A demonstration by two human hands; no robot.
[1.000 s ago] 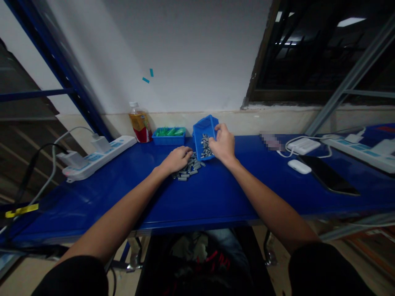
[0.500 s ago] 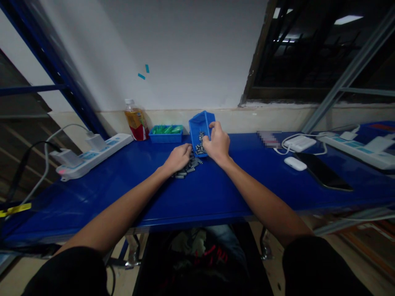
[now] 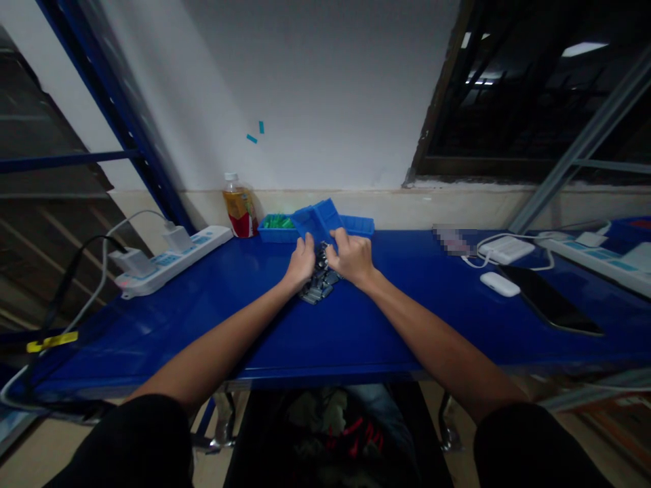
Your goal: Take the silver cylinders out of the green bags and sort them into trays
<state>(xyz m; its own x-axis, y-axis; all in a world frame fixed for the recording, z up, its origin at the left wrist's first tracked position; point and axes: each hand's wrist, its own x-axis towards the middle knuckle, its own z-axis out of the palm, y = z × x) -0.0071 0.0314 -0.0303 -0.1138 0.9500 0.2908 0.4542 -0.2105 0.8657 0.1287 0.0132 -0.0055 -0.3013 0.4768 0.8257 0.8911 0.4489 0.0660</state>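
Note:
A small blue plastic bin (image 3: 319, 218) is tipped steeply toward me, its open front low over the table. My right hand (image 3: 354, 256) is closed on the bin's right wall. On the opposite side, my left hand (image 3: 301, 261) grips the left edge with its thumb up; its other fingers are mostly hidden. Small shiny metal parts (image 3: 321, 256) sit at the mouth of the bin between both hands. Just below lies a pile of grey metal cylinders (image 3: 316, 293) on the blue table (image 3: 325, 342).
Behind the bin stand a blue tray of green pieces (image 3: 278, 222) and another blue tray (image 3: 363, 225). A drink bottle (image 3: 239, 209) and a power strip (image 3: 173, 261) are at left. At right lie a phone (image 3: 552, 301), a white case (image 3: 500, 285) and cables.
The bin has tipped further toward me, and its metal parts have slid down to its mouth. My left hand has gone from the pile to the bin's left edge. The view has shifted slightly.

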